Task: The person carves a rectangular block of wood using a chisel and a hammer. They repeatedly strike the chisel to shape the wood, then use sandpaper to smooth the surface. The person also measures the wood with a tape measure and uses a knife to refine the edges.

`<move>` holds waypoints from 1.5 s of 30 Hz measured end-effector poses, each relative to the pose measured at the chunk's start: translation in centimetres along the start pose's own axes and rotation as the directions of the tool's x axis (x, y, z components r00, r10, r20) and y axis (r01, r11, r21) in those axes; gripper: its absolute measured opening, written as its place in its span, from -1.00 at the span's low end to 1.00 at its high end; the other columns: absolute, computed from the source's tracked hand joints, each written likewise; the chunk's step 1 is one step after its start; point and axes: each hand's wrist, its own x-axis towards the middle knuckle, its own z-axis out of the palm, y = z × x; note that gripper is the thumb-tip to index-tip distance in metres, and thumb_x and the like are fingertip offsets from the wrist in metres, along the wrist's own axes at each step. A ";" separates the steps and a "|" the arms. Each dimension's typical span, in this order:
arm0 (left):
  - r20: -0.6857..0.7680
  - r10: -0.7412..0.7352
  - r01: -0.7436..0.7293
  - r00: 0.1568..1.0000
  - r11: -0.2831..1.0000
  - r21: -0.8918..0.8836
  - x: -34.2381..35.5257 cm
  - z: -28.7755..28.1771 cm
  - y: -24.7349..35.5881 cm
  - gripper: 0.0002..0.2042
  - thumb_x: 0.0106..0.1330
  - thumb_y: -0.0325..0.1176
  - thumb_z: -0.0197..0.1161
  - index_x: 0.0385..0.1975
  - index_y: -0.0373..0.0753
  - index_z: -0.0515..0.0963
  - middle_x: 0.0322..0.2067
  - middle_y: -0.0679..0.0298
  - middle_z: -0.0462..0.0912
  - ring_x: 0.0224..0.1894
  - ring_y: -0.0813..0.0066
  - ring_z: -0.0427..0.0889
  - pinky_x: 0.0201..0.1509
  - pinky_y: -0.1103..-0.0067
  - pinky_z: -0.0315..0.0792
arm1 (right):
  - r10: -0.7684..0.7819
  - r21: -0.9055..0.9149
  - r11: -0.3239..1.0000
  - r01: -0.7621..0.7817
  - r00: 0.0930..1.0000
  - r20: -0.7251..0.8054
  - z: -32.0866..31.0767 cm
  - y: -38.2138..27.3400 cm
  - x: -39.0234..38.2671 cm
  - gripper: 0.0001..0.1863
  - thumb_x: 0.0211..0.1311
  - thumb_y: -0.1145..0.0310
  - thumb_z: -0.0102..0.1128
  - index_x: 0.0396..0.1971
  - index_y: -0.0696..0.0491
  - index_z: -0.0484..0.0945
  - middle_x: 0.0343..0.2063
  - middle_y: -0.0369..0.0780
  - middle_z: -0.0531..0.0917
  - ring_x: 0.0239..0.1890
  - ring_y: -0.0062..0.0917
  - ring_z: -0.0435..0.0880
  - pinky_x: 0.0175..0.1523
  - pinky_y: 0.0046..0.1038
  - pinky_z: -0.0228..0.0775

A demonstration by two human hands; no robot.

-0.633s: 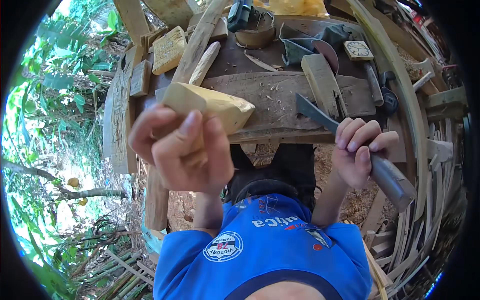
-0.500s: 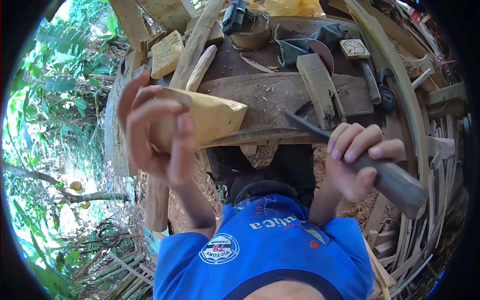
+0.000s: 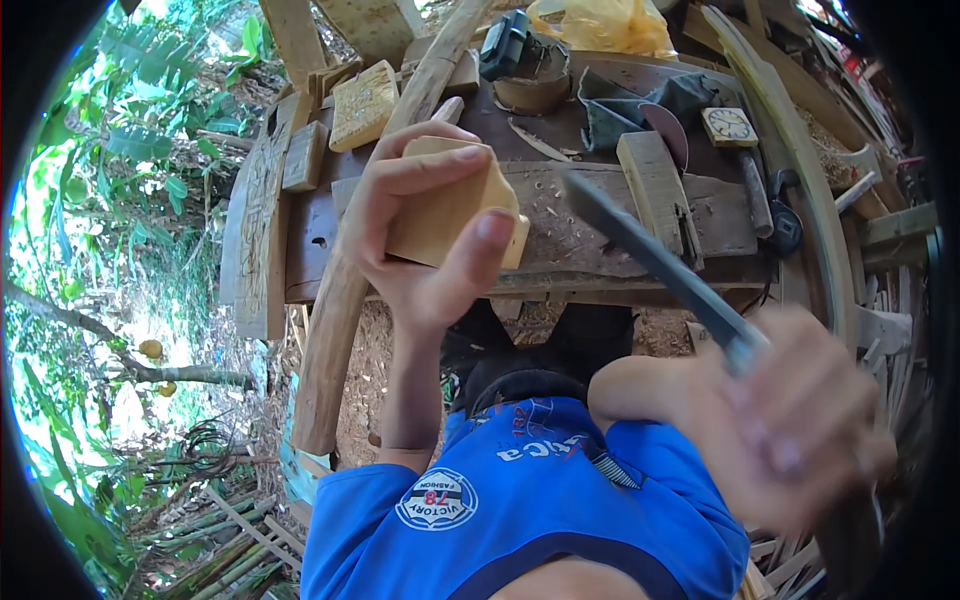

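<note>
My left hand (image 3: 420,235) is raised in front of the camera and grips a pale block of wood (image 3: 450,205), fingers wrapped over its top and thumb along its right side. My right hand (image 3: 795,435), blurred by motion, holds the handle of a long dark blade (image 3: 650,260) that points up and left toward the block. The blade tip is a little to the right of the block and not touching it. Below both hands lies a worn wooden workbench (image 3: 600,215) strewn with shavings.
On the bench lie a pale wooden plank piece (image 3: 655,180), a carved square block (image 3: 363,103), a hammer (image 3: 745,160), a dark power tool (image 3: 505,45) and a yellow bag (image 3: 600,25). A long curved wooden beam (image 3: 340,300) leans at the left. Green foliage fills the left side.
My left hand turned the wood block and lifted it closer to the camera. My right hand drew down and to the right with the blade, raising its tip.
</note>
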 end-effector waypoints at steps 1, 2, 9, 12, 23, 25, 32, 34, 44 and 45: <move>0.002 0.012 -0.012 1.000 1.000 0.024 -0.2 0.0 0.1 -0.67 -0.12 -0.29 0.33 -0.37 -0.35 0.48 -0.34 0.05 0.51 -0.26 0.39 0.49 -0.21 0.56 0.37 | 0.052 -0.034 0.998 -0.053 0.998 -0.035 0.2 2.1 -1.7 -0.83 0.14 0.28 0.01 -0.36 0.05 0.44 -0.69 -0.37 0.38 -0.68 -0.71 0.36 -0.60 -0.67 0.21; 0.000 -0.023 0.023 1.000 0.999 -0.039 0.2 0.6 0.3 -0.65 -0.12 -0.27 0.33 -0.37 -0.35 0.48 -0.35 0.05 0.52 -0.26 0.38 0.48 -0.20 0.56 0.37 | 0.079 -0.104 0.991 -0.087 0.994 -0.076 0.3 4.1 -3.3 -0.85 0.15 0.31 0.00 -0.34 0.05 0.41 -0.69 -0.35 0.37 -0.68 -0.68 0.36 -0.61 -0.65 0.21; -0.045 -0.019 0.015 0.999 0.996 -0.087 -0.1 -0.1 -0.3 -0.66 -0.15 -0.27 0.32 -0.40 -0.34 0.47 -0.41 0.06 0.52 -0.27 0.35 0.46 -0.22 0.54 0.36 | 0.122 0.169 0.980 -0.102 0.986 -0.117 -0.1 5.5 -3.5 -0.86 0.13 0.50 -0.07 -0.30 0.02 0.26 -0.67 -0.29 0.36 -0.68 -0.61 0.35 -0.64 -0.57 0.22; 0.022 -0.026 0.029 0.999 0.990 -0.139 0.0 -1.1 -1.0 -0.66 -0.16 -0.26 0.31 -0.41 -0.35 0.46 -0.40 0.04 0.51 -0.28 0.37 0.46 -0.23 0.55 0.35 | 0.052 0.163 0.986 -0.044 0.998 -0.043 0.0 2.3 -0.5 -0.93 0.17 0.48 -0.14 -0.38 -0.04 0.29 -0.70 -0.36 0.31 -0.74 -0.67 0.27 -0.67 -0.60 0.15; 0.121 0.000 0.010 0.993 0.997 -0.081 1.1 -1.4 -1.5 -0.63 -0.04 -0.18 0.15 -0.30 -0.30 0.39 -0.40 -0.03 0.42 -0.33 0.24 0.46 -0.25 0.43 0.39 | 0.205 0.081 0.978 -0.193 0.962 -0.178 0.6 5.1 -2.1 -0.90 0.13 0.51 -0.14 -0.43 -0.06 0.22 -0.76 -0.39 0.22 -0.79 -0.68 0.17 -0.66 -0.59 0.08; 0.110 0.012 -0.003 0.994 0.997 -0.076 1.0 -1.6 -1.8 -0.64 -0.04 -0.19 0.15 -0.30 -0.30 0.39 -0.40 -0.03 0.42 -0.32 0.25 0.46 -0.24 0.43 0.39 | 0.077 0.091 0.994 -0.069 0.992 -0.097 0.5 1.7 -0.4 -0.91 0.14 0.46 -0.14 -0.52 -0.05 0.26 -0.75 -0.41 0.24 -0.80 -0.72 0.15 -0.66 -0.62 0.06; 0.018 -0.047 0.050 0.999 0.985 -0.166 1.2 -0.8 -1.6 -0.64 -0.15 -0.27 0.33 -0.39 -0.36 0.44 -0.34 0.12 0.50 -0.27 0.44 0.47 -0.19 0.57 0.34 | 0.162 0.032 0.986 -0.161 0.986 -0.031 1.9 6.6 -5.5 -0.76 0.08 0.61 -0.10 -0.34 -0.04 0.13 -0.72 -0.26 0.30 -0.79 -0.63 0.22 -0.70 -0.59 0.12; 0.054 -0.112 0.122 0.992 0.967 -0.224 1.5 -1.7 -1.9 -0.64 -0.16 -0.29 0.34 -0.38 -0.36 0.44 -0.33 0.13 0.50 -0.26 0.46 0.47 -0.18 0.59 0.34 | 0.174 0.116 0.980 -0.162 0.979 -0.109 1.8 7.1 -5.0 -0.76 0.08 0.62 -0.12 -0.32 -0.04 0.16 -0.72 -0.26 0.31 -0.78 -0.64 0.24 -0.71 -0.59 0.12; 0.028 -0.159 0.161 0.987 0.967 -0.196 1.2 -1.9 -1.5 -0.68 -0.15 -0.34 0.33 -0.40 -0.36 0.47 -0.36 0.18 0.53 -0.29 0.52 0.50 -0.18 0.62 0.36 | 0.065 0.050 0.997 -0.062 0.995 -0.069 2.0 3.2 -2.8 -0.88 0.08 0.49 -0.11 -0.61 -0.01 0.29 -0.74 -0.31 0.32 -0.74 -0.66 0.27 -0.64 -0.58 0.16; 0.034 -0.173 0.176 0.984 0.962 -0.206 1.3 -1.6 -1.3 -0.69 -0.15 -0.34 0.33 -0.40 -0.35 0.47 -0.37 0.19 0.54 -0.29 0.52 0.50 -0.19 0.63 0.37 | 0.085 0.010 0.996 -0.084 0.996 -0.040 1.7 4.8 -4.2 -0.89 0.03 0.55 -0.07 -0.59 0.03 0.28 -0.74 -0.28 0.35 -0.74 -0.63 0.30 -0.63 -0.55 0.20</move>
